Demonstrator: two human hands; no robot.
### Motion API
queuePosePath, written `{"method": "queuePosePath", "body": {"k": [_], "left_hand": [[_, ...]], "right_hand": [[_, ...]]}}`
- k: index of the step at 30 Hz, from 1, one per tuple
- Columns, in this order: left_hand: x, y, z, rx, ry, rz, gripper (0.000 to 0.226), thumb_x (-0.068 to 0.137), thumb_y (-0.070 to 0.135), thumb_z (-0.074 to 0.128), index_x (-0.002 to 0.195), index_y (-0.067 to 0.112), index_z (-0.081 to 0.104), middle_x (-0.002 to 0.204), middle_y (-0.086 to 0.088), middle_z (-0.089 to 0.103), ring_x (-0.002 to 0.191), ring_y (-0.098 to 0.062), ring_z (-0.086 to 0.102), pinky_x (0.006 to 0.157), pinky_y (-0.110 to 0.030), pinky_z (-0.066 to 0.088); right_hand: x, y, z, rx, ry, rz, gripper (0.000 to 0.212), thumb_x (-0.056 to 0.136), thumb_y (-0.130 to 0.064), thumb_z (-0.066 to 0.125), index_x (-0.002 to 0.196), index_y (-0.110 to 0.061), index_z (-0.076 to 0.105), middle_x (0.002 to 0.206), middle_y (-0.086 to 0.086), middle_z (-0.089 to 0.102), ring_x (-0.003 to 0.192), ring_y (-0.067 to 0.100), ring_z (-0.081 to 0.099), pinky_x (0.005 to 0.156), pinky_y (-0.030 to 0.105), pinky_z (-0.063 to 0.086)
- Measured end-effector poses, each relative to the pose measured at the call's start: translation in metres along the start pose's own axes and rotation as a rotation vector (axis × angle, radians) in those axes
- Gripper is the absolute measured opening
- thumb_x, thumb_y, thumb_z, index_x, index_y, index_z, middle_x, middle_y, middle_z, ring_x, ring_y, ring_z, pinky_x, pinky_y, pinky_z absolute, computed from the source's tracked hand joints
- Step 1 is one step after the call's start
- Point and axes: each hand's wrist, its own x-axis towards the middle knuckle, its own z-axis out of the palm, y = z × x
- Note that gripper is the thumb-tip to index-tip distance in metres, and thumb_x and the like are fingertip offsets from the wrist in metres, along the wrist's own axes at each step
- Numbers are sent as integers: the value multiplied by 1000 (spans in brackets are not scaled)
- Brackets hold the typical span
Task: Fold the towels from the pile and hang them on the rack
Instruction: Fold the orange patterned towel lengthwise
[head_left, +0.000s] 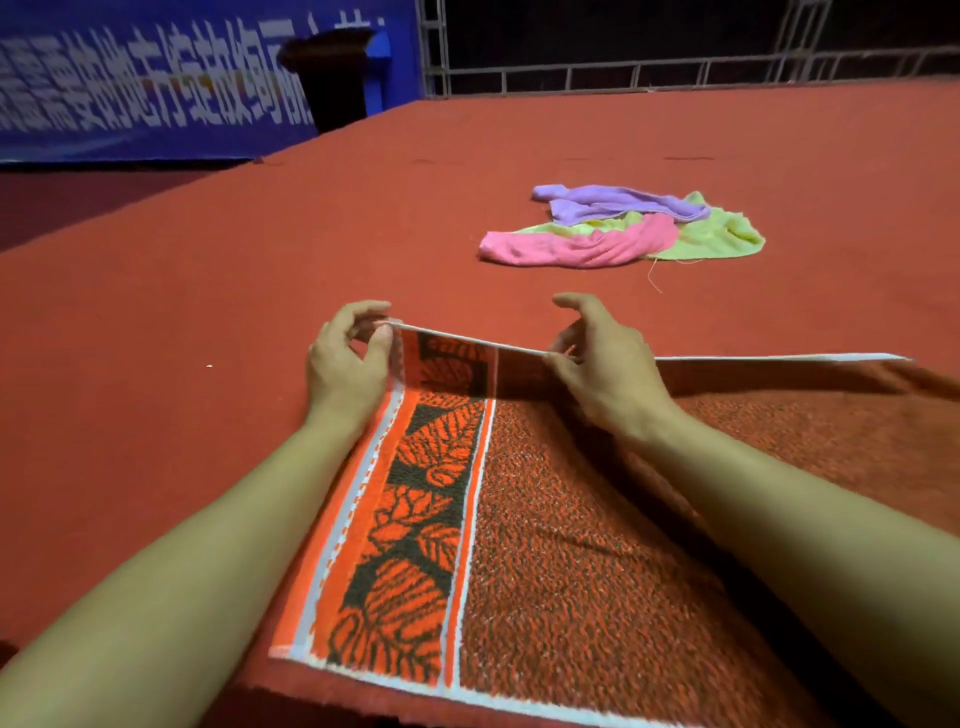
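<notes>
Two hands pinch the raised far edge of an orange patterned towel (545, 545) spread on the red surface (156, 338): the left hand (345, 358) in a narrow thumb-and-finger grip at the corner, the right hand (602, 364) likewise farther along. Both forearms reach forward over the cloth. Beyond lies a pile of towels (623, 228) in purple, pink and green.

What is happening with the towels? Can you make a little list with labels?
surface: red carpeted table
towel being folded: orange patterned towel, far edge lifted
left hand: pinches the far left corner
right hand: pinches the far edge
pile: purple towel, pink towel, yellow-green towel, crumpled, farther back
rack: not in view
</notes>
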Motion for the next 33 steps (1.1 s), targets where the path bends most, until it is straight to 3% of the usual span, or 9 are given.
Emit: {"method": "queuePosePath", "body": {"k": [4,7,11,15,19,22,25,30,33], "left_hand": [[-39,21,-42,-80,-56,61,30,81,9,59,106,25,63,86,20,69,80,9,62,70,-10,42],[-72,29,-76,-116,-116,41,34,80,12,62,108,31,61,84,12,73,81,2,67,69,-13,44],[-113,39,-110,-78,-224,59,35,82,13,63,112,31,60,96,18,74,94,-4,70,73,-15,46],[-145,45,-138,5,-325,52,36,83,15,64,112,36,61,101,21,73,102,-2,68,83,-17,50],[-165,50,-160,150,-385,129,31,84,15,64,114,25,64,110,28,68,105,3,66,93,-15,47],[-177,48,-172,165,-424,138,30,87,14,62,114,26,63,111,24,69,106,1,66,96,-15,46],[-185,46,-176,221,-475,156,32,87,12,60,115,27,62,113,26,68,109,2,64,97,-14,44],[-189,45,-178,382,-462,232,31,86,19,60,115,28,66,109,46,58,109,15,56,97,-14,41],[-189,47,-179,424,-474,246,30,88,31,53,114,28,67,108,43,58,106,17,55,94,-20,43]], "right_hand": [[-47,-28,-24,-12,-46,-91,63,82,-15,71,137,-32,43,87,-16,66,75,13,63,78,37,51],[-86,-46,-33,-53,-85,-131,66,82,-18,72,137,-36,40,89,-20,65,78,14,64,75,37,52],[-131,-59,-40,-85,-134,-161,66,83,-21,71,137,-39,38,92,-20,63,78,12,61,75,36,51],[-159,-64,-45,-58,-161,-182,66,82,-22,72,137,-40,39,91,-20,63,74,7,54,76,36,51],[-175,-71,-46,-35,-180,-227,65,81,-20,73,136,-37,42,87,-21,62,72,6,52,75,37,51],[-183,-74,-46,-12,-200,-265,65,80,-17,74,135,-36,44,85,-22,63,68,3,48,73,36,51],[-189,-73,-43,-6,-220,-277,66,80,-16,74,134,-38,43,84,-24,63,67,3,50,72,36,51],[-200,-68,-40,-2,-255,-304,65,80,-15,74,134,-37,45,83,-26,61,71,4,51,73,36,50],[-203,-64,-36,0,-282,-311,63,82,-17,71,134,-38,43,83,-26,60,75,7,55,74,39,52]]}}
